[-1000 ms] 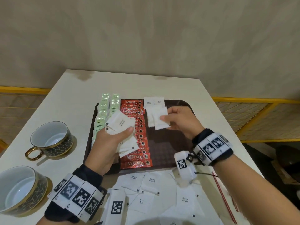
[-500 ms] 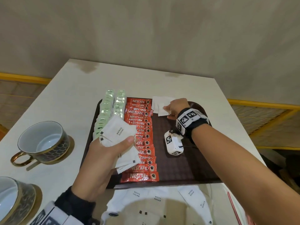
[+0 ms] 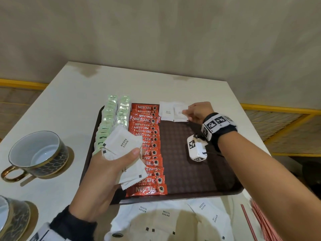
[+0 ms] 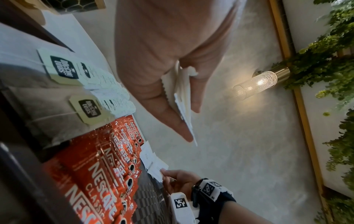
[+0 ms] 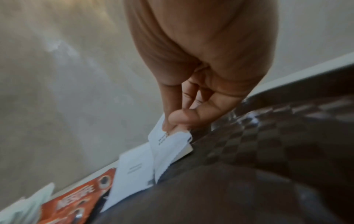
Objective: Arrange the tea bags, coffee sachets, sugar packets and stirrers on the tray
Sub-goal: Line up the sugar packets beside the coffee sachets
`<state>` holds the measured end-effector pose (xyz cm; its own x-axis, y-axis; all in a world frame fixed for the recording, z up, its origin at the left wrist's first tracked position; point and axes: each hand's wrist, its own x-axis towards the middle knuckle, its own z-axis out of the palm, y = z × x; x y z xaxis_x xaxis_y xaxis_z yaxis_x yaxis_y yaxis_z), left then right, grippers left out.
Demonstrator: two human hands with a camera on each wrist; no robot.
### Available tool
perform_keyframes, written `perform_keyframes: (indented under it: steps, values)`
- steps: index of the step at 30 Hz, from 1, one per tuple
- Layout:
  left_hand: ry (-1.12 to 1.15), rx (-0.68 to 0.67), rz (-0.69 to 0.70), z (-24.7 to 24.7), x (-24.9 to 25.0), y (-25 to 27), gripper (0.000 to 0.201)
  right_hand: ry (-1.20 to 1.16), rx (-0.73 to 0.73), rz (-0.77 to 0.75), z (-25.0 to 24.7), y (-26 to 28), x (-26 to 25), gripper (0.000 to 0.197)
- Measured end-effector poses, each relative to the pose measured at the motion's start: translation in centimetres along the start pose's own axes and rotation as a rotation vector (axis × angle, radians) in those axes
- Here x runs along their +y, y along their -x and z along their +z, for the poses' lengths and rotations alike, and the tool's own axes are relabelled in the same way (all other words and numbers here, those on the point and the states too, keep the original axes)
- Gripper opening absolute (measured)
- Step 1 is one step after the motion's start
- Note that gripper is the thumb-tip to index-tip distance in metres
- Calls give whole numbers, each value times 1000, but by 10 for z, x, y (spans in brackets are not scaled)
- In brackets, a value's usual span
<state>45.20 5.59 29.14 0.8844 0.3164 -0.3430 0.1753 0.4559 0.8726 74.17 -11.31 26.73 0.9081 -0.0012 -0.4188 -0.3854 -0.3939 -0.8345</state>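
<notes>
Head view: nearest, loose sugar packets (image 3: 165, 213) lie on the surface (image 3: 73, 105) just short of the tray (image 3: 191, 171), with red stirrers (image 3: 257, 221) at the near right edge. Above the tray's near left, a fanned stack of sugar packets (image 3: 124, 145) is gripped by the left hand (image 3: 106, 173), thumb on top. Farther on, overlapped coffee sachets (image 3: 147, 145) and tea bags (image 3: 112, 119) fill the tray's left. At the far edge, one sugar packet (image 3: 180, 113) is pinched by the right hand (image 3: 198, 112), overlapping a laid packet (image 3: 166, 111). The step is judged best done if the packet is lowered flat, its edges squared to its neighbour, the overlap kept even, and the pinch eased only once it rests on the tray. The stack should be held level so none slips.
</notes>
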Motion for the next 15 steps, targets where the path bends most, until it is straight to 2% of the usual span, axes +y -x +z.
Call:
perform_keyframes:
  steps: [6, 10, 15]
  values:
    - [-5, -3, -5, 1, 0, 1, 45, 140, 71, -23, -6, -19, 1, 25]
    - [17, 10, -7, 2, 0, 1, 43, 218, -4, -89, 2, -27, 4, 19]
    - [12, 9, -1, 0, 1, 1, 44, 293, 3, -129, 9, -28, 4, 16]
